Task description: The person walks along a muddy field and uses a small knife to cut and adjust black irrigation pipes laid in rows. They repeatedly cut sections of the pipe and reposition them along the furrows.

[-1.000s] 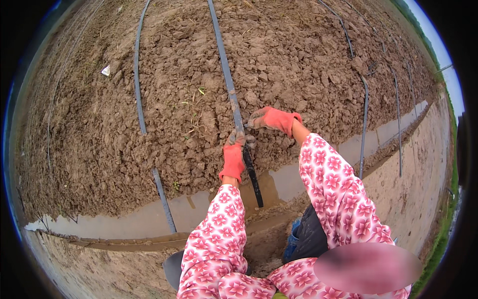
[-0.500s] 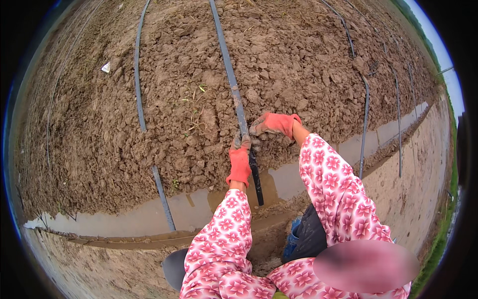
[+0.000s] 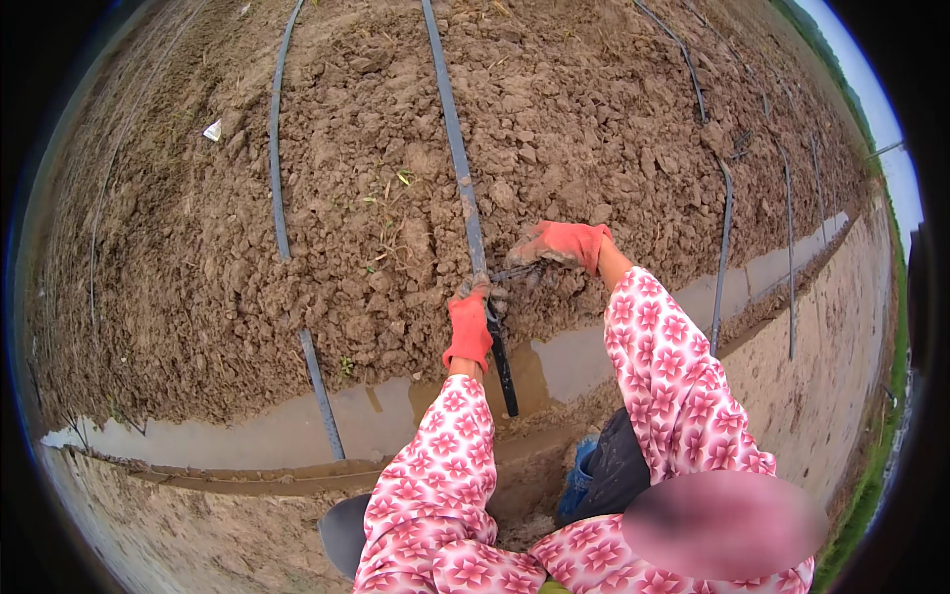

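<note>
My left hand [image 3: 469, 319], in a red glove with muddy grey fingers, is closed around the joint between a flat grey hose [image 3: 457, 148] and a short black pipe [image 3: 502, 361]. The hose runs away from me over the soil; the pipe slants down toward the water. My right hand [image 3: 566, 246], gloved alike, is closed just right of the joint. Between the two hands stretches a thin dark strand [image 3: 515, 271], with one end at the joint and the other in my right fingers. Whether it is wire or a strip I cannot tell.
Cloddy brown soil [image 3: 584, 129] surrounds the hose. Another grey hose [image 3: 277, 148] lies to the left, with a hose piece [image 3: 323, 396] nearer me. More hoses [image 3: 724, 247] lie to the right. A muddy water channel [image 3: 237, 441] crosses in front of me.
My right hand has moved a little right, away from the joint, and the dark strand now shows taut between my hands. My left hand keeps its grip, slightly lower.
</note>
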